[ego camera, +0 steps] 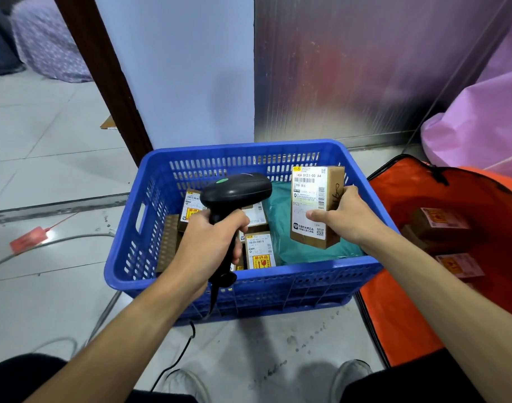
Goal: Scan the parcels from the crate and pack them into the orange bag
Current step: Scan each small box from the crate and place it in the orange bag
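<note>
Scanner cable [176, 362]: trailing across the floor in front of the crate's near wall and running up to the scanner's handle.

Left hand [211, 237]: wrapping all fingers round the handle of the black scanner [235, 193] and holding it above the crate's near-left part. I cannot tell whether the trigger is being pressed.

Right hand [344, 216]: gripping the held parcel [312, 207], with the thumb lying on the labelled face and the fingers going round its right edge. The two hands are working well apart.

Held parcel: standing upright in the air over the crate's right half, with its label facing the wearer and the scanner head just to its left.

Handling (judgement): the cardboard is looking stiff and light enough for one hand. The edge grip is suiting it and is leaving the barcode uncovered. The taped faces may be slippery, so squeeze across the narrow sides.

Blue crate [249, 289]: sitting on the floor and carrying the remaining parcels.

Small boxes [259, 251]: lying along the crate's left half and showing yellow warning stickers. Probably fragile, so lift them by the sides and do not drop them.

Teal mailer [280, 216]: lying in the crate's right half. It is looking soft and floppy and is best taken by a wide pinch.

Orange bag [394, 324]: standing open just right of the crate and already holding packed boxes [440, 225].
</note>
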The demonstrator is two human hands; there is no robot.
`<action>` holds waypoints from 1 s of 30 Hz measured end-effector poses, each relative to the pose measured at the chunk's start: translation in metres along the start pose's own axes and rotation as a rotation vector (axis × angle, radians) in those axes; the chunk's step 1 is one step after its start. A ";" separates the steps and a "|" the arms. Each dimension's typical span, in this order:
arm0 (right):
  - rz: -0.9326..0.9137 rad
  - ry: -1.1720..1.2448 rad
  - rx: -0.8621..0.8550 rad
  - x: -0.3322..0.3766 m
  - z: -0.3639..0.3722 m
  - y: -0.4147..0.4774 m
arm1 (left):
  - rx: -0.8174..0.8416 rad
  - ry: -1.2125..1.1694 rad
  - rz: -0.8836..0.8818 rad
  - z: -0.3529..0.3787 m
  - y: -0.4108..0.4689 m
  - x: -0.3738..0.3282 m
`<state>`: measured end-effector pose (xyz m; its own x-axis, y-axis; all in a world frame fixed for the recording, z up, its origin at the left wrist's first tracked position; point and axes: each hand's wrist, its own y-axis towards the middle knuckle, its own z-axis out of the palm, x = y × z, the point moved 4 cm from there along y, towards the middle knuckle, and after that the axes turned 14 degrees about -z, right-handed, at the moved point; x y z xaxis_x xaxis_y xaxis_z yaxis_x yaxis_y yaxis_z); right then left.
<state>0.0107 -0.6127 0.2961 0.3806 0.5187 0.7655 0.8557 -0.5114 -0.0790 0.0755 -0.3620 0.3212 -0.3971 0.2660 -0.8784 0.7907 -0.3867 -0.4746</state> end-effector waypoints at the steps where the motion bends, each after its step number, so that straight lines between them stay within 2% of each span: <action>1: 0.001 -0.001 -0.001 0.000 0.000 0.000 | 0.001 0.001 0.000 0.000 0.000 0.000; 19: 0.032 0.000 -0.004 -0.003 -0.001 0.001 | 0.015 0.008 -0.027 0.000 0.003 0.003; 25: 0.072 0.193 0.031 -0.010 0.002 0.003 | 0.006 0.011 -0.009 0.000 0.004 0.002; 30: 0.081 0.359 0.012 -0.007 -0.006 -0.007 | 0.092 0.022 0.067 0.008 0.007 -0.003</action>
<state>-0.0001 -0.6163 0.2954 0.3023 0.2024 0.9315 0.8324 -0.5321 -0.1546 0.0785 -0.3724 0.3203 -0.3332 0.2560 -0.9074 0.7689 -0.4832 -0.4186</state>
